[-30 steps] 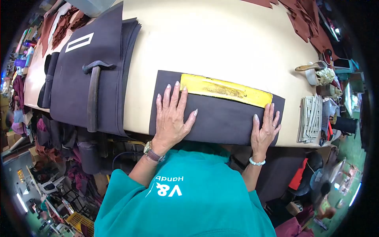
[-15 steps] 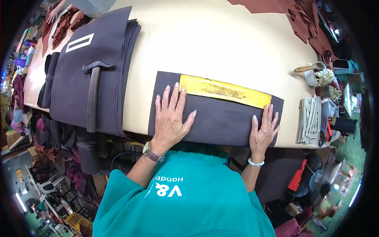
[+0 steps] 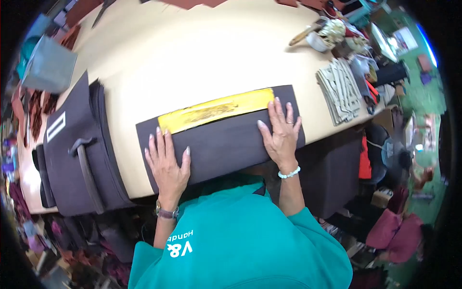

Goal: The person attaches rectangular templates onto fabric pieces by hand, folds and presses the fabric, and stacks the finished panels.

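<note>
A dark sheet [image 3: 221,147] lies along the near edge of the table, with a long yellow strip [image 3: 219,109] on its far part. Dark smudges mark the strip's middle. My left hand [image 3: 166,164] rests flat on the sheet, fingers spread, its fingertips at the strip's left end. At the other end, my right hand [image 3: 280,137] also lies flat with the fingers apart, its longest fingertips touching the strip's right end. Neither hand grips anything. To the left, a hammer [image 3: 85,168] lies on a stack of dark sheets [image 3: 62,168], which bears a white rectangular frame [image 3: 56,126].
On the right of the table [image 3: 192,53] sit a bundle of pale strips [image 3: 339,91], a brush [image 3: 304,35] and a white cup [image 3: 319,42]. A grey bin [image 3: 50,65] stands at the far left. Reddish-brown pieces [image 3: 192,4] lie along the far edge.
The camera view has turned, so the table and everything on it appear tilted and shifted left. Both hands are still flat at the two ends of the yellow strip.
</note>
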Tool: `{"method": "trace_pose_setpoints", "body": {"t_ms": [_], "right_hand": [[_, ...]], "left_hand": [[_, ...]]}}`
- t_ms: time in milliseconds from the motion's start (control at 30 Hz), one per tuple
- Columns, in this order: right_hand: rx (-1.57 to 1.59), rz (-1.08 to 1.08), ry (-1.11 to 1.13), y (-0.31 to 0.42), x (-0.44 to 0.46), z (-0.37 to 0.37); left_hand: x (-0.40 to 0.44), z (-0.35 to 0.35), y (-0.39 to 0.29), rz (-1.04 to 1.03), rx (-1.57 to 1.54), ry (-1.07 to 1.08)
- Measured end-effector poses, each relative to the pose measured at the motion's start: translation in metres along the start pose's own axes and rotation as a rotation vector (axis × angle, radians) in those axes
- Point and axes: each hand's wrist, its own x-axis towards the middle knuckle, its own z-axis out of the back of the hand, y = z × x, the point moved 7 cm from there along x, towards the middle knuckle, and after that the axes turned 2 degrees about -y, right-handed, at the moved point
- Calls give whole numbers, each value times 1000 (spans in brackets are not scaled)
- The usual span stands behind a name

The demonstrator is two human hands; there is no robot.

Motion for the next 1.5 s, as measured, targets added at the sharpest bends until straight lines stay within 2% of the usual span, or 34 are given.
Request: {"method": "trace_pose_setpoints", "body": {"t_ms": [200, 233, 467, 533, 700, 767, 833, 900, 933, 967, 1000, 1067, 1133, 1233, 1500], "right_hand": [[46, -39, -29, 4, 3, 5], [-43, 29, -112, 13, 9, 20], [-122, 134, 108, 26, 51, 21], [-168, 164, 139, 30, 60, 21], [-181, 157, 149, 31, 75, 16], [-76, 112, 55, 26, 77, 22], [86, 30, -52, 6, 68, 26], [291, -47, -212, -28, 63, 35], [214, -81, -302, -45, 59, 46], [135, -106, -389, -63, 55, 58], [55, -122, -473, -81, 52, 71], [201, -251, -538, -130, 45, 86], [104, -380, -595, -176, 37, 96], [0, -495, -559, -207, 31, 107], [-80, -533, -489, -233, 25, 94]], "left_hand": [[2, 2, -3, -20, 57, 24], [6, 9, -9, -40, 90, 34], [35, 19, -21, -221, 83, 71], [33, 20, -32, -306, 164, 49], [40, 13, -40, -272, 248, 154], [45, 8, -43, -345, 222, 30], [44, 6, -52, -432, 220, -52], [49, 0, -55, -328, 116, 111], [51, -5, -54, -269, 73, 189], [48, -3, -58, -351, 82, 25], [47, -3, -63, -362, 104, 24], [45, 1, -69, -365, 153, 12], [44, 1, -68, -396, 138, -14], [45, -2, -66, -416, 146, -24], [45, -7, -65, -321, 179, 71]]}}
